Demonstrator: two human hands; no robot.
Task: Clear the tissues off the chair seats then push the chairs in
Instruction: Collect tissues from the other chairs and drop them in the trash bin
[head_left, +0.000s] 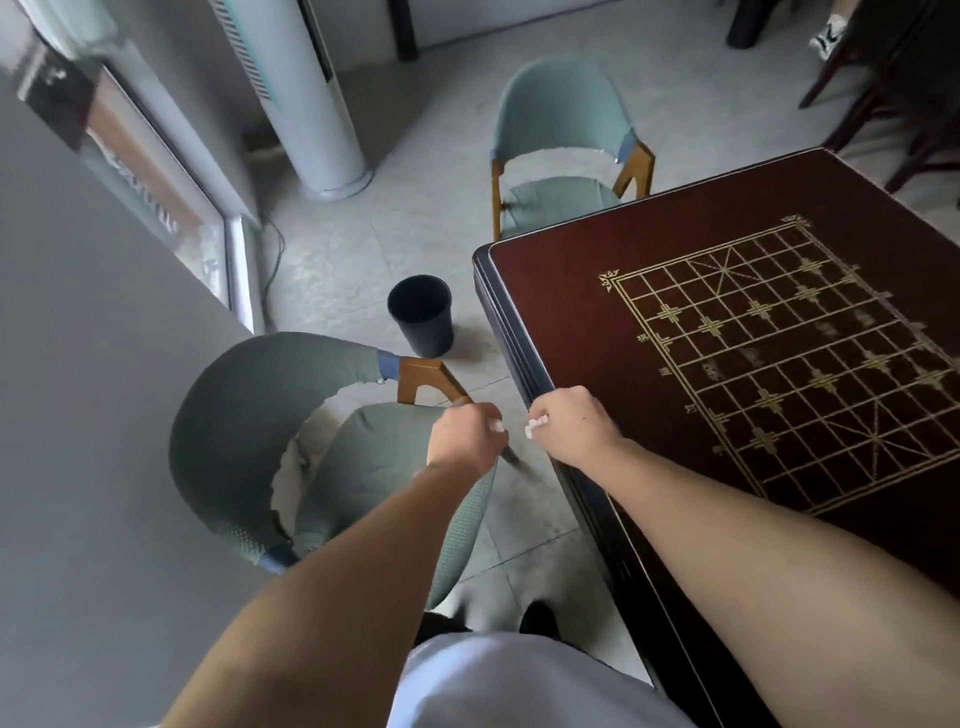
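— Two chairs, is that what you count from where you stand?

— Yes, both green. But start with the big thing: the dark table (597, 291) fills the right side, with a gold board grid (789, 364) inlaid on its top.

— And the chairs against it?

— The near chair (249, 415) stands pulled out, well clear of the table's near-left edge, its seat cushion bare as far as I can see, though the left forearm covers part of it. The far chair (561, 156) sits at the table's far-left side, its seat partly tucked behind the table corner.

— Anything else on the floor?

— A tall white tower unit (311, 104) against the wall, and a black bin (421, 314) on the tiles between the two chairs, just off the table corner.

— Now the hands.

— Both are held out over the gap between the near chair and the table. The left hand (467, 439) is a tight fist, fingers curled in on a bit of white tissue (497, 426) that pokes out at the knuckles. The right hand (574, 428) is fisted the same way around its own tissue wad (536, 423), which shows white at the front of the fist.

— Do the fists touch?

— No, just beside each other, both short of the bin.
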